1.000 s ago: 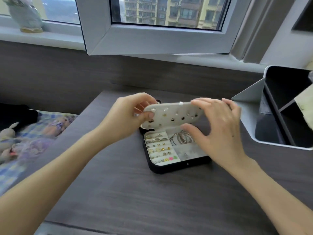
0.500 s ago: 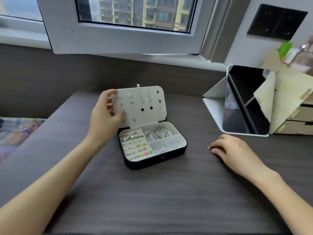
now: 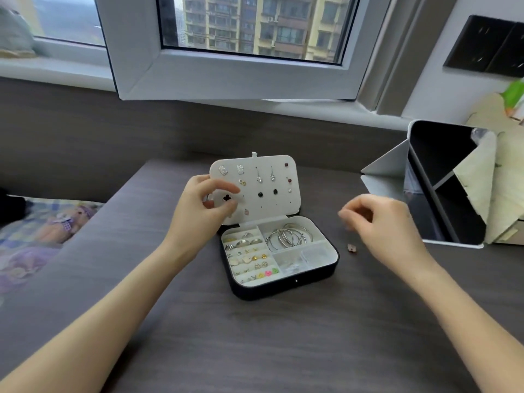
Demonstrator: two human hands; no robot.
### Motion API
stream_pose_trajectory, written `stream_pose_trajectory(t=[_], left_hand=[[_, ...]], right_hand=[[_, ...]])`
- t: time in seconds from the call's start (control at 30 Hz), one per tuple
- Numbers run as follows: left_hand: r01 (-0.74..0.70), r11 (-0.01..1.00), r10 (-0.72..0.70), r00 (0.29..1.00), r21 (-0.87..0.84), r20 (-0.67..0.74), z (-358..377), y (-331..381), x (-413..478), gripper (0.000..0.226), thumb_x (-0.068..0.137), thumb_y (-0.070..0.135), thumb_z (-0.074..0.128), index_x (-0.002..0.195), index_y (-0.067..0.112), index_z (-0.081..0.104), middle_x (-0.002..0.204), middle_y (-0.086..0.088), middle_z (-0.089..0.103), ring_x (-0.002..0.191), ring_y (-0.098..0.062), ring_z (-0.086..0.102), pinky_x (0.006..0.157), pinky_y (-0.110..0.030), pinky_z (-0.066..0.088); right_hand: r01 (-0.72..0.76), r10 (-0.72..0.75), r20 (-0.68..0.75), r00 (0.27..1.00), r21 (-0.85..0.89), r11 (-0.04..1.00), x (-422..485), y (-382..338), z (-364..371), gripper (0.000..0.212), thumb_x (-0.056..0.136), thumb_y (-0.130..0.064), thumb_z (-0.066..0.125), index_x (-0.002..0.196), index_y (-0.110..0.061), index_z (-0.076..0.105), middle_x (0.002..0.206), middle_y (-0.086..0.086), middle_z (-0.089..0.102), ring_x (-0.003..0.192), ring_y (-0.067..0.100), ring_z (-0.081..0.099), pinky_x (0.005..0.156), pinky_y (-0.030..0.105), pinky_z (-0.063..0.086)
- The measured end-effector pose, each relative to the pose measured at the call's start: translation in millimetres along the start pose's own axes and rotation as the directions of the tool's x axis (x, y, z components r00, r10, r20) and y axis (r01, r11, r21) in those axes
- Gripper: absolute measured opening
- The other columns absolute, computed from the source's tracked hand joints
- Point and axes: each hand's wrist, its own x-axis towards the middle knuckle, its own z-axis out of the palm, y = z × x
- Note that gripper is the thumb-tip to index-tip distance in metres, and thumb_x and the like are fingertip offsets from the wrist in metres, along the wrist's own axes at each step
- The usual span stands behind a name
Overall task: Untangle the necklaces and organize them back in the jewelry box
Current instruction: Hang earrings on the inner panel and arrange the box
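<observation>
Two grips work at the open jewelry box, mid-surface.
My left grip pinches the earring panel upright, likely to bare the trays beneath. My right grip, curled and blurred, hovers above a pendant right of the box; whether it pinches anything I cannot tell.

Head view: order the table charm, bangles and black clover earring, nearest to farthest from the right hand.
1. Charm, on the table beside the right hand.
2. Bangles, in the box's back right compartment.
3. Clover earring, on the panel at the left hand.
</observation>
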Motion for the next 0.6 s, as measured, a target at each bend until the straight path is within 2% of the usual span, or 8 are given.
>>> stream_pose_trajectory(t=[0.1,0.17,0.27,0.33,0.43,0.6], left_hand=[[0.017,1.000,-0.017,1.000,0.010,0.006,-4,-2,2,0.024,0.083,0.005,0.067,0.085,0.029,0.068,0.116,0.014,0.051,0.099,-0.022,0.057,0.086,-0.029,0.050],[0.024,1.000,-0.024,0.999,0.017,0.024,-5,-3,4,0.024,0.083,0.005,0.067,0.085,0.029,0.068,0.117,0.013,0.051,0.097,-0.030,0.058,0.086,-0.035,0.053],[0.029,0.999,-0.031,0.999,0.040,0.034,-4,-4,5,0.025,0.082,0.005,0.067,0.084,0.030,0.069,0.116,0.015,0.050,0.095,-0.031,0.058,0.084,-0.040,0.053],[0.024,0.997,-0.026,0.999,0.072,0.021,-3,-5,4,0.025,0.082,0.004,0.066,0.084,0.029,0.068,0.115,0.017,0.049,0.096,-0.029,0.055,0.084,-0.030,0.051],[0.011,0.994,-0.012,1.000,0.105,0.013,-2,-5,3,0.024,0.081,0.003,0.066,0.086,0.026,0.068,0.114,0.017,0.048,0.097,-0.026,0.054,0.078,-0.017,0.046],[-0.006,0.992,0.005,1.000,0.124,0.015,-2,-5,2,0.024,0.081,0.001,0.065,0.086,0.025,0.068,0.114,0.014,0.049,0.098,-0.022,0.055,0.080,-0.018,0.046]], right_hand=[[0.017,0.005,0.186,0.982,-0.120,0.993,20,-13,10,0.012,0.090,-0.017,0.058,0.085,-0.017,0.069,0.083,-0.003,0.067,0.081,0.017,0.062,0.074,0.029,0.047],[0.021,0.049,0.305,0.951,-0.220,0.975,26,-6,3,0.012,0.090,-0.019,0.058,0.088,-0.019,0.070,0.084,-0.006,0.066,0.083,0.014,0.061,0.072,0.026,0.046],[0.044,0.130,0.485,0.865,-0.332,0.942,22,7,-7,0.006,0.086,-0.029,0.065,0.087,-0.024,0.067,0.073,-0.015,0.057,0.073,0.004,0.053,0.058,0.016,0.036],[0.042,0.196,0.532,0.824,-0.403,0.914,16,14,-3,0.011,0.082,-0.037,0.068,0.085,-0.029,0.061,0.080,-0.013,0.053,0.080,0.010,0.052,0.063,0.021,0.037],[0.006,0.226,0.529,0.818,-0.401,0.916,12,23,8,0.017,0.084,-0.029,0.065,0.072,-0.031,0.053,0.090,-0.005,0.055,0.086,0.016,0.055,0.070,0.024,0.038],[-0.038,0.254,0.505,0.825,-0.399,0.916,17,24,16,0.018,0.086,-0.015,0.053,0.071,-0.024,0.052,0.092,-0.002,0.057,0.088,0.019,0.055,0.071,0.024,0.040]])
